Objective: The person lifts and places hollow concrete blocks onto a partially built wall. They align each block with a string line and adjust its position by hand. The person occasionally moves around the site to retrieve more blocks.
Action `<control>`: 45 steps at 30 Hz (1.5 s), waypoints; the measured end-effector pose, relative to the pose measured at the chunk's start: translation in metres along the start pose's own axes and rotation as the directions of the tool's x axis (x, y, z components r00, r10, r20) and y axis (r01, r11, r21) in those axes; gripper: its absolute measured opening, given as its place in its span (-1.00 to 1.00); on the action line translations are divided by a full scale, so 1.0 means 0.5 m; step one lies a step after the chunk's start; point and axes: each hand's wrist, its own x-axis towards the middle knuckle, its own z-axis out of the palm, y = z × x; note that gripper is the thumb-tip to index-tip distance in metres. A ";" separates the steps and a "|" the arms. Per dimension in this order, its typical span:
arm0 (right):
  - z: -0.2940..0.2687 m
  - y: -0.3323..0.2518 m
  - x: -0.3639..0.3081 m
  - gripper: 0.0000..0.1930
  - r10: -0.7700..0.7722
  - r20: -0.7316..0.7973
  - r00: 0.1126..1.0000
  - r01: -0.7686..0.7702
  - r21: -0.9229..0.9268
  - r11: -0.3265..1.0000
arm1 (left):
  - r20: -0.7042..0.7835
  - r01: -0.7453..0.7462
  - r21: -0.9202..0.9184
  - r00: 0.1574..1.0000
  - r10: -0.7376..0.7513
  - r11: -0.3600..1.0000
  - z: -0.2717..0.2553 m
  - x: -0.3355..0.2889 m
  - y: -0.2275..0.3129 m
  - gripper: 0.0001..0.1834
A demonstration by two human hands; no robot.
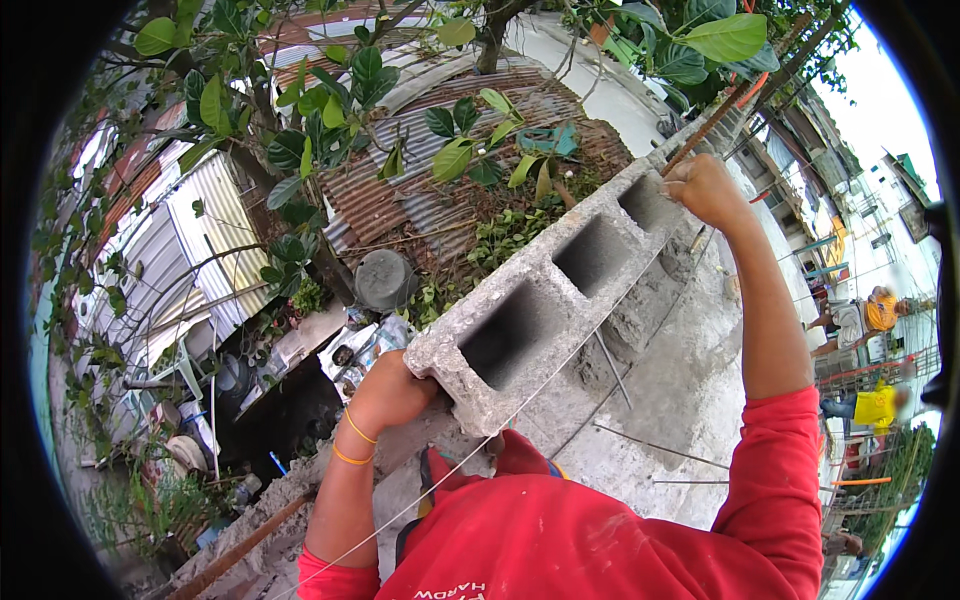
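A grey hollow concrete block (558,290) with three open cells facing up lies diagonally across the middle of the view. My left hand (390,392) is closed around its near left end, the fingertips hidden under the edge. At the far right end my right hand (708,192) is closed on the block's rim, thumb and fingers bent at the last cell. A thin taut string (490,438) runs along the block's right side. Rough wet-looking mortar (632,318) lies along that same side; how the block's underside rests is hidden.
A rusty steel bar (700,138) rises past the block's far end. Thin metal rods (612,368) stick out over the concrete floor at right. Leafy branches (470,135) hang above corrugated roofing (370,185). A grey bucket (385,280) sits lower left of the block. Two people (878,405) stand far right.
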 end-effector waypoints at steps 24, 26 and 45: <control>-0.003 0.010 0.021 -0.75 -0.125 0.012 0.992 0.125 -0.052 0.991 | 0.007 0.042 0.070 0.999 -0.042 0.997 -0.006 0.008 0.008 -0.74; -0.006 0.006 0.019 -0.75 -0.095 0.021 0.995 0.096 -0.051 0.994 | -0.031 -0.040 0.054 0.999 0.042 0.998 -0.007 0.006 0.010 -0.74; -0.010 -0.010 -0.008 -0.76 -0.031 -0.026 0.999 0.028 -0.130 0.991 | 0.018 -0.091 0.142 0.996 0.089 0.986 -0.017 0.007 -0.009 -0.54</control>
